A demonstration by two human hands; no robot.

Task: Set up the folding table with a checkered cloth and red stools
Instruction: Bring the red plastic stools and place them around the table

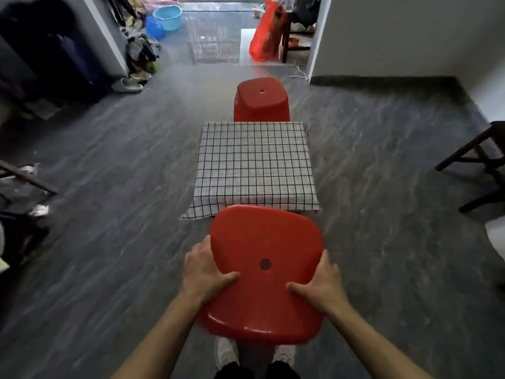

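Near stool [266, 272]: you've got it by both sides, right in front of you, at the table's near edge.
Left hand [203, 272]: fingers wrapped round the seat's left rim, thumb on top.
Right hand [322, 284]: gripping the right rim likewise.
Checkered cloth [255, 162]: draped over the table.
Far stool [261, 101]: standing beyond the table.

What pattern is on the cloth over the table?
The cloth is white with a thin black grid check, seen clearly in the head view.

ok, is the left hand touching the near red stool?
Touching. In the head view the left hand grips the near red stool at its seat edge, thumb on top.
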